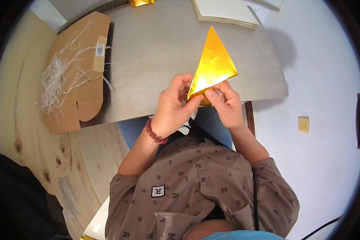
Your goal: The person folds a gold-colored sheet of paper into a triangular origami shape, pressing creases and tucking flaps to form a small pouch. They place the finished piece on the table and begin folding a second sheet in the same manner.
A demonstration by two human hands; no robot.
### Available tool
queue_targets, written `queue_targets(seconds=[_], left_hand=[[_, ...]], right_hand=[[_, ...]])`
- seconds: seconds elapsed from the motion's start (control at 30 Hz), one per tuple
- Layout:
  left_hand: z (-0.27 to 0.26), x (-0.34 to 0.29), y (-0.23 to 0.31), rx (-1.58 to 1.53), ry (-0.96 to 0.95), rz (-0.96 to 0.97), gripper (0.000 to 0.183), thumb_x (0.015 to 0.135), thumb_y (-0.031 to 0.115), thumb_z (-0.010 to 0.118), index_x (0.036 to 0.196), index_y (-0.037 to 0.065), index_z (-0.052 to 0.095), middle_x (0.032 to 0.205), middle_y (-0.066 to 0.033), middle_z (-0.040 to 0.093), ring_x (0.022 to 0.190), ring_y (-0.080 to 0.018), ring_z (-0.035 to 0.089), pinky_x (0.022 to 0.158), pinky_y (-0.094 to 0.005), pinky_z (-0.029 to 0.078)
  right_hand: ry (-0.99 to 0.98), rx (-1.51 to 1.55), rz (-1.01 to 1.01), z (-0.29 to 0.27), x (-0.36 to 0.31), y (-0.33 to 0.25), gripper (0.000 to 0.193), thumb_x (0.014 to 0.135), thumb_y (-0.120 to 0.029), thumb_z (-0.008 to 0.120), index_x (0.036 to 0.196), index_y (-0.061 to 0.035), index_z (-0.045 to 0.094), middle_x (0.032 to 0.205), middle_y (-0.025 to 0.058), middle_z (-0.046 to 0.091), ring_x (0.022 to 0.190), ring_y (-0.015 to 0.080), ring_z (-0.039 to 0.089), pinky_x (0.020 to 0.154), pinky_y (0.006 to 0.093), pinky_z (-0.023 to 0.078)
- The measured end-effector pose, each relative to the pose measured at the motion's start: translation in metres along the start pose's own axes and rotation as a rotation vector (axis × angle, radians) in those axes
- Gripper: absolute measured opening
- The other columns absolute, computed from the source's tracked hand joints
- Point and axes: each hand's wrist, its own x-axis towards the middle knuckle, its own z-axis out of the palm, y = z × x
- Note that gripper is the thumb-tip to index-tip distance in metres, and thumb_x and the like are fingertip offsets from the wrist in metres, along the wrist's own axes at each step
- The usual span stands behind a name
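A shiny gold foil sheet folded into a tall pointed triangle [213,60] stands up between my two hands, its tip pointing away from me. My left hand [175,100] is closed on its lower left corner, thumb in front and fingers behind. At the bottom edge my right hand [227,105] pinches the foil, with the thumb pressed on a folded flap and the fingers curled behind. Both hands are just over the near edge of the grey table [148,60]. The foil hides parts of the fingers.
On the table's left lies a brown cardboard piece [86,86] with a tangle of white strips [56,86] on it. A stack of white sheets [226,14] is at the far right. Another gold piece [142,2] shows at the far edge. A white wall [316,80] stands right.
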Motion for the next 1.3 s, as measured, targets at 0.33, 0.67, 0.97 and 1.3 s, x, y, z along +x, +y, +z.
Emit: queue_targets(seconds=[0.33, 0.67, 0.97, 1.3], left_hand=[[-0.027, 0.009, 0.044, 0.377, -0.398, -0.114, 0.020, 0.096, 0.004, 0.074, 0.115, 0.003, 0.074, 0.093, 0.0011, 0.073, 0.075, -0.0026, 0.059, 0.067, -0.0208, 0.049], [-0.022, -0.008, 0.041, 0.000, -0.184, -0.127, 0.016, 0.099, 0.009, 0.079, 0.113, 0.004, 0.073, 0.098, 0.0038, 0.071, 0.083, -0.0022, 0.060, 0.075, -0.0196, 0.049], [-0.013, -0.013, 0.042, 0.062, -0.078, -0.053, 0.013, 0.100, 0.012, 0.079, 0.099, 0.002, 0.072, 0.080, 0.0052, 0.068, 0.070, 0.0011, 0.056, 0.061, -0.0179, 0.046], [-0.003, -0.011, 0.039, -0.002, -0.092, -0.068, 0.016, 0.099, 0.013, 0.080, 0.092, 0.003, 0.070, 0.076, 0.0066, 0.065, 0.070, 0.0019, 0.054, 0.059, -0.0181, 0.043]], right_hand=[[-0.196, -1.065, -0.545, -0.038, 0.006, -0.116, 0.022, 0.093, -0.011, 0.077, 0.115, -0.0098, 0.074, 0.109, 0.0068, 0.074, 0.112, 0.0268, 0.068, 0.111, 0.0448, 0.048], [-0.371, -0.829, -0.346, -0.020, 0.017, -0.103, 0.018, 0.091, -0.010, 0.078, 0.108, -0.0085, 0.074, 0.086, 0.0060, 0.072, 0.080, 0.0272, 0.068, 0.080, 0.0395, 0.053], [-0.311, -0.733, -0.422, -0.017, 0.022, -0.096, 0.012, 0.089, -0.005, 0.080, 0.100, -0.0066, 0.075, 0.085, 0.0053, 0.070, 0.079, 0.0252, 0.063, 0.074, 0.0358, 0.050], [-0.361, -0.634, -0.387, -0.017, 0.020, -0.090, 0.008, 0.090, -0.002, 0.077, 0.094, -0.0073, 0.072, 0.084, 0.0039, 0.068, 0.079, 0.0252, 0.060, 0.074, 0.0360, 0.048]])
